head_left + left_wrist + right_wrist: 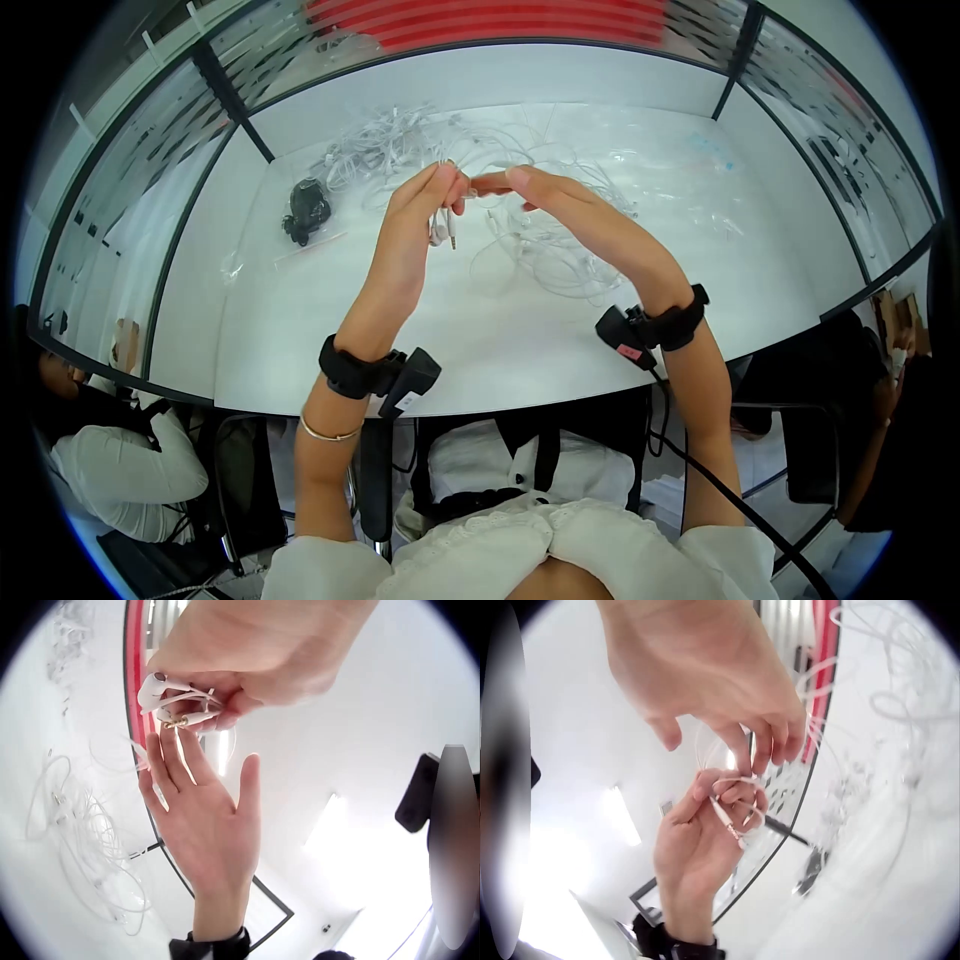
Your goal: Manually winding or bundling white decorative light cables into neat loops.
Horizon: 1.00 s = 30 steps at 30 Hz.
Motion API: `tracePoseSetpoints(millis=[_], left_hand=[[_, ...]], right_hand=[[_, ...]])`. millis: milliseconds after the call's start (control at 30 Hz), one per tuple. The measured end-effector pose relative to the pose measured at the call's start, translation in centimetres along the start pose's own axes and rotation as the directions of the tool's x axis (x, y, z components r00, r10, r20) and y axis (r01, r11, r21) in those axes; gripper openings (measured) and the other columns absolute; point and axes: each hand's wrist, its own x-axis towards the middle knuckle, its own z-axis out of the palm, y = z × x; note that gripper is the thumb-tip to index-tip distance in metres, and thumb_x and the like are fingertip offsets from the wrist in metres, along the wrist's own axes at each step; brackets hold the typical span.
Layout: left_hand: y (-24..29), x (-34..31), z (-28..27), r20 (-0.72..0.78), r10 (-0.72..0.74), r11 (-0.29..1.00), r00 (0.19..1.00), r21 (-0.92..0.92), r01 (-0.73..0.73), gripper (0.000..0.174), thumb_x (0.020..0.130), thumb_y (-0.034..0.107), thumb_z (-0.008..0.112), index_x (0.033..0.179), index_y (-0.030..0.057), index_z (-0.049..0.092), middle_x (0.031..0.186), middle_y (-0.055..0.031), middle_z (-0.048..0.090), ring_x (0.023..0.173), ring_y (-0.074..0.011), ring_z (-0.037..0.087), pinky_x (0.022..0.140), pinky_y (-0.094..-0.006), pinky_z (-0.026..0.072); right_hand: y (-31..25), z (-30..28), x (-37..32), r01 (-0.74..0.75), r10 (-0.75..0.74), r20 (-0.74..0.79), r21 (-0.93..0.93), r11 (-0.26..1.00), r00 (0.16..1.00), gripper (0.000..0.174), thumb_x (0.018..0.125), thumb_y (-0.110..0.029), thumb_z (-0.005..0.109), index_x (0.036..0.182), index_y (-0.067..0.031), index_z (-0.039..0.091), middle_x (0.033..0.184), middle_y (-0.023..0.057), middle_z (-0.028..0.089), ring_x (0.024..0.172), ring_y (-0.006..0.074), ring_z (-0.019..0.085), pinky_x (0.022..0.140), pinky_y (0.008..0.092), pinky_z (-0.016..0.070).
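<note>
My left hand (432, 192) is raised over the table and pinches a pair of white wired earphones between thumb and curled fingers. An earbud (152, 691) and the gold-tipped audio plug (726, 819) stick out from its grip. My right hand (545, 190) is held at the same height, palm showing in the left wrist view, with its fingers extended and thumb spread. Its fingertips (760, 761) are right at the left fingers, where thin loops of the white cable pass.
A tangled pile of white earphone cables (375, 145) lies at the back left, and more loose cables (560, 260) spread under the right hand. A black bundle (307, 210) sits on the left. Low white partitions (480, 75) surround the table; people sit on either side.
</note>
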Motion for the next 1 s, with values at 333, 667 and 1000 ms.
tracePoseSetpoints(millis=[333,667,1000], left_hand=[[0.9,-2.7,1.8,0.269,-0.205,0.979,0.941,0.041,0.202,0.033,0.096,0.03,0.042,0.073,0.0072,0.043,0.062,0.0033,0.036,0.058,-0.0072,0.034,0.058,-0.0223,0.0313],[-0.2,-5.0,0.3,0.42,-0.388,0.909,0.82,0.026,0.417,0.038,0.098,0.033,0.042,0.067,0.011,0.036,0.056,0.0067,0.025,0.047,-0.0038,0.02,0.041,-0.02,0.021],[3.5,-3.2,-4.7,0.324,-0.386,0.918,0.864,0.041,0.395,0.037,0.094,0.034,0.044,0.065,0.0153,0.032,0.054,0.0082,0.023,0.043,-0.0018,0.019,0.037,-0.0199,0.0134]], right_hand=[[-1.3,-0.4,-0.1,0.048,0.05,-0.079,0.893,0.448,0.996,0.024,0.096,-0.027,0.042,0.095,-0.0056,0.052,0.08,0.0024,0.052,0.08,0.0158,0.053,0.08,0.0269,0.0412],[-0.3,-7.2,-0.5,0.288,-0.089,-0.274,0.919,0.269,0.958,0.02,0.096,-0.016,0.035,0.078,-0.0085,0.04,0.061,-0.0036,0.026,0.049,0.0073,0.024,0.047,0.022,0.0262],[-0.3,-6.0,-3.6,0.042,0.064,-0.321,0.312,0.949,0.945,0.039,0.091,-0.015,0.044,0.124,0.0048,0.044,0.079,0.0013,0.052,0.079,0.0116,0.055,0.074,0.0261,0.0466]])
